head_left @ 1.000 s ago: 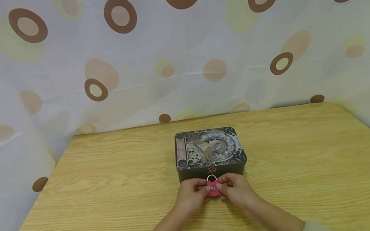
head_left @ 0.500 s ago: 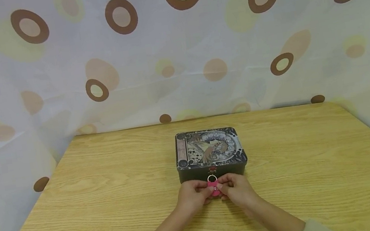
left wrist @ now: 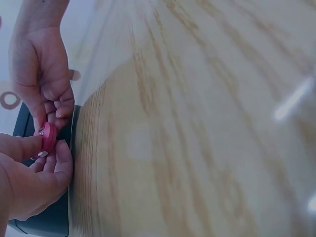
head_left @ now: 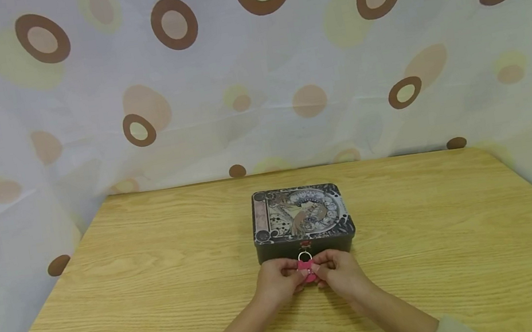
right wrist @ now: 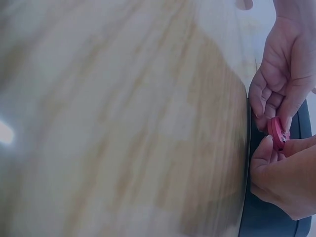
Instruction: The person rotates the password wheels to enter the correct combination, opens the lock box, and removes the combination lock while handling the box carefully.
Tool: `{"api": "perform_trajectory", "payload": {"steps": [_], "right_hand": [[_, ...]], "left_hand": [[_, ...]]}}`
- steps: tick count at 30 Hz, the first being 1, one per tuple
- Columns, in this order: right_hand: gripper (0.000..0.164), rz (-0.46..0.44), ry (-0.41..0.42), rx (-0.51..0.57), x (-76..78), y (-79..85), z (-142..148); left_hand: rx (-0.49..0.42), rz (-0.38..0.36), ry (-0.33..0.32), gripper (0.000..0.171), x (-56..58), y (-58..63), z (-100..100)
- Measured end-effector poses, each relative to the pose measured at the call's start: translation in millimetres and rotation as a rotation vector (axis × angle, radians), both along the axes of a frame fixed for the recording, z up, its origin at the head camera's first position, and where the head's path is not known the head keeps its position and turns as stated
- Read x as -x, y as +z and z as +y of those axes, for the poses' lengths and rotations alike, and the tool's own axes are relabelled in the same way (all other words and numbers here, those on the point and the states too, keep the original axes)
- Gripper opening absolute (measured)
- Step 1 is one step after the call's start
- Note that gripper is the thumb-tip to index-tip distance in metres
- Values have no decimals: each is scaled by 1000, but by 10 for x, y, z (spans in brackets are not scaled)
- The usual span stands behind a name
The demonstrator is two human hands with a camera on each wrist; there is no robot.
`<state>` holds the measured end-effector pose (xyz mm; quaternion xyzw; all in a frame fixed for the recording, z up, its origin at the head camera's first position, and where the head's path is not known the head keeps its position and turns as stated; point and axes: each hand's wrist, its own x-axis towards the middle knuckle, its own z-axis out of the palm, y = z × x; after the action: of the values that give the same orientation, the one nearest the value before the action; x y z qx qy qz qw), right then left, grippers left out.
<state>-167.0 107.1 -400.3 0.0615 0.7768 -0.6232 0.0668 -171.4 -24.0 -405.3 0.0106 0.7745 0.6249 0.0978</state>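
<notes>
A pink combination padlock [head_left: 306, 264] with small number dials sits at the front of a dark tin box [head_left: 265, 254], its metal shackle rising toward the box's red latch [head_left: 305, 243]. My left hand [head_left: 275, 283] pinches the padlock from the left, thumb over its face. From the other side my right hand [head_left: 341, 272] pinches it too, thumb near the dials. In the left wrist view the pink padlock [left wrist: 48, 138] shows edge-on between both hands' fingertips. The right wrist view shows the padlock [right wrist: 278, 133] held likewise. The thumbs partly cover the dials.
The box lid [head_left: 304, 212] carries an ornate printed picture. Box and hands are on a wood-grain table [head_left: 158, 276]. Behind the table and along its sides hangs a white curtain [head_left: 251, 75] with brown and yellow circles.
My left thumb has shifted slightly right across the padlock's face, covering more of the dials than a second ago. Both hands keep their grip, and the box stays put.
</notes>
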Motion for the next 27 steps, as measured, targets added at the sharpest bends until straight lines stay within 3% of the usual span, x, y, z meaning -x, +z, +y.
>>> {"api": "perform_trajectory", "payload": {"steps": [6,12,21,27], "right_hand": [[15,-6,-6,-2,-4,6,0],[16,-12,-9,0,-11,14,0],[18,-11,-16,-6,-22,14,-9],[18,-21,-21,2,-30,20,-19]], "left_hand": [[9,-23,3,19,-30,6,-22],[46,-18,52,15,-81,44,-21],[102,85,153,7,-151,80,14],[162,197,205,3,-176,93,47]]}}
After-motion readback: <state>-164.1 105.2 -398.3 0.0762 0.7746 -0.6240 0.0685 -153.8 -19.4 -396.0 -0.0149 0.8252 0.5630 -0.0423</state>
